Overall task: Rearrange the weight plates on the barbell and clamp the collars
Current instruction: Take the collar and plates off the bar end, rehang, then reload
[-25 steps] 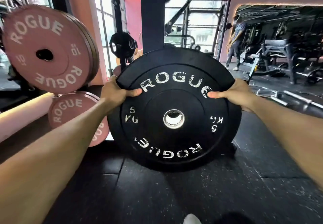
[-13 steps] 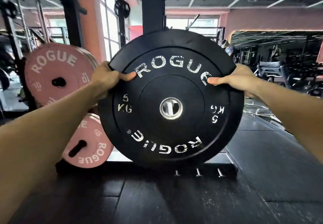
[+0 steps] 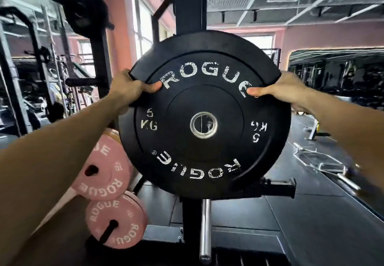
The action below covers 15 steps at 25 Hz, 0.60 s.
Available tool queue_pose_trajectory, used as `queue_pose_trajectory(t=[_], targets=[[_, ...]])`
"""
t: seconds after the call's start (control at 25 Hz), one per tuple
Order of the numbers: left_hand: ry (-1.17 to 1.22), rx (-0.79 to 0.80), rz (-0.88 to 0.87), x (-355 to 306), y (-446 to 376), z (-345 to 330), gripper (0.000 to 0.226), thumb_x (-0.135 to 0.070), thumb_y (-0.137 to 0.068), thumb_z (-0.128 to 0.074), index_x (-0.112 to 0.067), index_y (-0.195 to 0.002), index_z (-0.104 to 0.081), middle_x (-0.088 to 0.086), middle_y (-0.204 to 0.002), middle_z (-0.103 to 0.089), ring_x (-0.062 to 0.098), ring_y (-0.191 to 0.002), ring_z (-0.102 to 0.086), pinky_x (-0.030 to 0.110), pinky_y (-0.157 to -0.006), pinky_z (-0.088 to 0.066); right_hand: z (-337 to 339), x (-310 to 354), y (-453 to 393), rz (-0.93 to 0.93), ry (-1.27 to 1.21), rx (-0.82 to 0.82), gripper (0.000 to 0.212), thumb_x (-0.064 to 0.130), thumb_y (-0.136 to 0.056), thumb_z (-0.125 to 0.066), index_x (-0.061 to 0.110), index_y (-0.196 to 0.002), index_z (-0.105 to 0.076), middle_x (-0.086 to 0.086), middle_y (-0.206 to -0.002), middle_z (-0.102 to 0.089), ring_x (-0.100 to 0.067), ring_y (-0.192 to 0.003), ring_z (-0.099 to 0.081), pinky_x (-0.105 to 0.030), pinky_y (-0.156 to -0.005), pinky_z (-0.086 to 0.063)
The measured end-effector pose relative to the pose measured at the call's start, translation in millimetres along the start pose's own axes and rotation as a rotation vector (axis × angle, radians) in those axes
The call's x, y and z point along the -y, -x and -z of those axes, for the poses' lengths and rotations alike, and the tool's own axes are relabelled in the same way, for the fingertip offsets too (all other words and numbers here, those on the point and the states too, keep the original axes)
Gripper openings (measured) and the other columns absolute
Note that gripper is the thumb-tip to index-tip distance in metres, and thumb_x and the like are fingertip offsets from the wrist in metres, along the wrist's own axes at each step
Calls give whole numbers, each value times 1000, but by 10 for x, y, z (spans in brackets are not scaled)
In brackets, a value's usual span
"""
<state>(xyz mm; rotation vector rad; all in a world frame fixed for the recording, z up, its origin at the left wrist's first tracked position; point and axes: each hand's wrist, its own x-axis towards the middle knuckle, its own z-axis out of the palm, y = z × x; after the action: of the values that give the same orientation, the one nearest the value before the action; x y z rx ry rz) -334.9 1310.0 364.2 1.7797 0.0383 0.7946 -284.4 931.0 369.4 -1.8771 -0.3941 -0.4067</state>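
A black 5 kg ROGUE bumper plate (image 3: 204, 157) hangs upright in front of me, face toward the camera. My left hand (image 3: 129, 88) grips its upper left rim, thumb on the face. My right hand (image 3: 280, 91) grips the upper right rim the same way. The steel barbell sleeve (image 3: 205, 228) points toward me just below the plate's lower edge, its end cap near the bottom of the view. The plate's centre hole is above the sleeve, not on it. No collar is visible.
Two pink ROGUE plates (image 3: 104, 172) (image 3: 116, 224) sit on storage pegs at lower left. A black rack upright (image 3: 188, 6) rises behind the plate, with a black bracket (image 3: 276, 186) at its right. Black rubber flooring (image 3: 311, 213) stretches to the right, with gym machines beyond.
Both hands have lifted the black plate higher while the view tilted up. The barbell sleeve now shows below the plate, and the pink plates have dropped to the lower left.
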Motion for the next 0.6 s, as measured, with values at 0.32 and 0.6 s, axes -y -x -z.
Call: queue_pose_trajectory(t=[0.32, 0.6], targets=[[-10, -48, -3, -1605, -967, 657, 95, -44, -30, -96, -16, -115, -67, -1, -106, -75, 22, -99, -71, 40, -92, -56, 245, 1676, -1022, 22, 2, 75, 43, 36, -49, -96, 27, -84, -73, 24, -66, -70, 10, -55, -64, -7, -41, -44], [-35, -121, -30, -1697, -1212, 1656, 66, -29, -46, -97, -19, -106, -73, -4, -99, -77, 18, -95, -72, 39, -92, -56, -517, 2326, -1242, 53, 9, 144, 53, 44, -42, -96, 23, -87, -76, 16, -76, -75, 2, -66, -70, -14, -53, -50]])
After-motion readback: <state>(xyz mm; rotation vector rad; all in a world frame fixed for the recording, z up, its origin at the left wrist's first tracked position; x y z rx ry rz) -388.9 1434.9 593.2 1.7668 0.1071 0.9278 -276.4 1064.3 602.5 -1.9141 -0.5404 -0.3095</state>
